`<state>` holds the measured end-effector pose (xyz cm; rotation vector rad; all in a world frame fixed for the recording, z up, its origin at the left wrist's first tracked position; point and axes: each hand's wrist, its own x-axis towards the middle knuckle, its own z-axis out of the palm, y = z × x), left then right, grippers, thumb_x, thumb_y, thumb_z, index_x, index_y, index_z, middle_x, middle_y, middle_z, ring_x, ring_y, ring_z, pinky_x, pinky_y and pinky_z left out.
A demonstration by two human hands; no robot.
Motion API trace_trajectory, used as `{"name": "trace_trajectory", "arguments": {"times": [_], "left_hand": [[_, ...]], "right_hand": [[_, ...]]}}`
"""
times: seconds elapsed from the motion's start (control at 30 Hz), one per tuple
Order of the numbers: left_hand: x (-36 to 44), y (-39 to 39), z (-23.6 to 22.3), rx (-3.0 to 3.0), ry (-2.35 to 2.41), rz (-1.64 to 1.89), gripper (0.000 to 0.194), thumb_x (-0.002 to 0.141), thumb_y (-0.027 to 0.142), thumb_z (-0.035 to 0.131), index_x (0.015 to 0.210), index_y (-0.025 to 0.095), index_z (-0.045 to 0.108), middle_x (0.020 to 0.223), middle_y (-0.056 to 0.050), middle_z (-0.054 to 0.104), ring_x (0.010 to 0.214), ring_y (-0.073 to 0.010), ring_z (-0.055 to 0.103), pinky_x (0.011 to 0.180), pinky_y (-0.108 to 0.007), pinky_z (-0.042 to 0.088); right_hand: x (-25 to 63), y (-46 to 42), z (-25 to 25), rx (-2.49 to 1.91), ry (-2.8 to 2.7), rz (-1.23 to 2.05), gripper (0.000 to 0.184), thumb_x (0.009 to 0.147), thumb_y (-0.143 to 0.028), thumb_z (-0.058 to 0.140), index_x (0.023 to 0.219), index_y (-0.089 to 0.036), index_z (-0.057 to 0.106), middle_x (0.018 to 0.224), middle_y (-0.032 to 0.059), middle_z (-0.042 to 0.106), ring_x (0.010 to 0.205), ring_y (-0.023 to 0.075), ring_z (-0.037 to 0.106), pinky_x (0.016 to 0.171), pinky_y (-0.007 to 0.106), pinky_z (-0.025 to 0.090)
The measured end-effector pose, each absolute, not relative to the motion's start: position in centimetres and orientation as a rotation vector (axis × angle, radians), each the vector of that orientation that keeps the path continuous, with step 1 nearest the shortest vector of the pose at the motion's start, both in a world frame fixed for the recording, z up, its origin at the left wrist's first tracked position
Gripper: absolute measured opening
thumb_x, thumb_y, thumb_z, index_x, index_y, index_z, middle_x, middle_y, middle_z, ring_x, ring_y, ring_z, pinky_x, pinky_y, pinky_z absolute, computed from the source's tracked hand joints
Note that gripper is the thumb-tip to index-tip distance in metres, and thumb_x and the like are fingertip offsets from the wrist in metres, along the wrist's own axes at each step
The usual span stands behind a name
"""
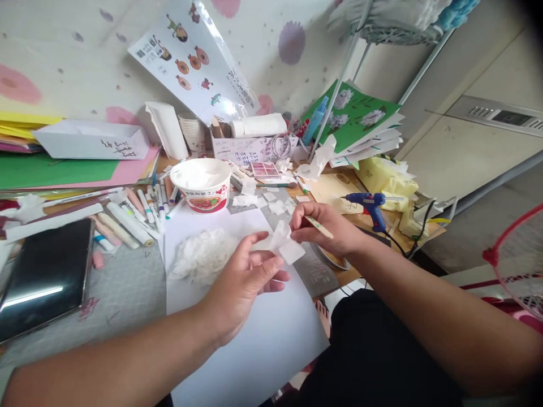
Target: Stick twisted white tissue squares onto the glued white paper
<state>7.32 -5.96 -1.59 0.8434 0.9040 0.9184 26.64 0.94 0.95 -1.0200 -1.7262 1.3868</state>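
Note:
Between my hands hangs a small piece of thin white tissue paper (285, 243). My right hand (320, 229) pinches its edge and also carries a slim wooden stick (319, 227) with green marks. My left hand (252, 271) is held beside the tissue with its fingers apart, palm turned toward it. Behind the left hand a pile of crumpled white tissue (203, 254) lies on a large white sheet of paper (254, 350). A paper bowl (207, 195) with white material inside stands at the sheet's far edge.
Several markers (127, 220) and a black tablet (46, 271) lie on the left. At the right are a blue glue gun (371, 206) with its cord and a yellow package (388, 181). White paper scraps (278, 207) lie past my hands. A long box (254, 148) stands against the wall.

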Motion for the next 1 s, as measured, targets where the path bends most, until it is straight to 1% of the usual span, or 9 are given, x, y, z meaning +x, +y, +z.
{"name": "trace_trajectory", "arguments": {"times": [0.13,0.27,0.33,0.5,0.6,0.67,0.77,0.83,1.0], "left_hand": [[7.5,-5.9,-2.0,0.801,0.882,0.88,0.034,0.077,0.034,0.07,0.099,0.015,0.053,0.085,-0.002,0.062,0.072,-0.0118,0.062,0.067,-0.026,0.049],[7.7,-5.6,-2.1,0.842,0.965,0.913,0.022,0.078,0.028,0.066,0.088,0.016,0.049,0.075,0.003,0.057,0.064,-0.0092,0.059,0.061,-0.023,0.048],[7.8,-5.5,-1.7,0.925,1.013,0.885,0.021,0.079,0.025,0.063,0.09,0.016,0.049,0.075,0.003,0.057,0.064,-0.0092,0.06,0.062,-0.024,0.049],[8.6,-3.7,-0.3,1.23,1.148,0.77,0.012,0.084,0.022,0.056,0.092,0.015,0.051,0.072,0.001,0.059,0.062,-0.0102,0.06,0.06,-0.024,0.051],[9.7,-0.3,0.2,1.363,1.247,0.74,0.006,0.087,0.018,0.055,0.091,0.014,0.052,0.074,0.001,0.06,0.062,-0.0098,0.06,0.061,-0.024,0.051],[10.5,2.6,0.1,1.451,1.326,0.669,0.012,0.088,0.02,0.057,0.097,0.013,0.056,0.079,-0.001,0.061,0.065,-0.0117,0.061,0.062,-0.028,0.052],[11.8,6.8,-0.7,1.586,1.426,0.605,0.028,0.091,0.032,0.057,0.112,0.014,0.057,0.108,-0.007,0.061,0.09,-0.0179,0.062,0.076,-0.037,0.054],[12.5,8.8,-1.0,1.678,1.453,0.625,0.032,0.091,0.033,0.056,0.117,0.015,0.056,0.117,-0.008,0.058,0.099,-0.021,0.06,0.083,-0.041,0.053],[12.7,8.9,0.2,1.812,1.359,0.789,0.027,0.09,0.034,0.057,0.11,0.015,0.058,0.114,-0.008,0.059,0.1,-0.0209,0.059,0.087,-0.041,0.05]], "right_hand": [[25.4,0.0,0.0,-1.019,-1.756,1.438,0.019,0.068,-0.022,0.074,0.071,-0.017,0.055,0.068,-0.0033,0.056,0.06,0.008,0.049,0.059,0.022,0.041],[24.5,-0.4,-0.5,-0.971,-1.581,1.556,0.025,0.072,-0.035,0.07,0.076,-0.019,0.051,0.07,-0.0034,0.054,0.06,0.0103,0.054,0.06,0.025,0.045],[24.2,-0.4,-0.1,-1.034,-1.679,1.414,0.025,0.072,-0.036,0.068,0.075,-0.019,0.05,0.069,-0.0035,0.053,0.059,0.0109,0.053,0.058,0.026,0.045],[25.5,1.4,1.3,-1.181,-1.872,0.909,0.016,0.064,-0.019,0.068,0.063,-0.019,0.051,0.063,-0.0027,0.056,0.06,0.0113,0.049,0.059,0.024,0.04],[27.5,3.6,1.2,-1.22,-1.767,0.849,0.017,0.065,-0.023,0.067,0.062,-0.02,0.05,0.06,-0.0029,0.056,0.055,0.0115,0.05,0.054,0.024,0.04],[28.8,4.9,0.8,-1.264,-1.702,0.804,0.019,0.064,-0.025,0.068,0.062,-0.02,0.05,0.058,-0.0033,0.055,0.052,0.011,0.049,0.05,0.023,0.038],[30.5,6.0,0.1,-1.322,-1.632,0.746,0.02,0.06,-0.021,0.071,0.06,-0.02,0.051,0.054,-0.0039,0.054,0.049,0.0105,0.046,0.048,0.023,0.036],[31.1,6.2,-0.1,-1.33,-1.616,0.77,0.02,0.06,-0.022,0.071,0.059,-0.02,0.051,0.053,-0.0035,0.055,0.047,0.0112,0.048,0.047,0.023,0.037],[31.1,5.8,-0.5,-1.263,-1.59,0.844,0.027,0.063,-0.034,0.073,0.061,-0.021,0.049,0.052,-0.0035,0.054,0.047,0.0121,0.051,0.047,0.025,0.041]]}}
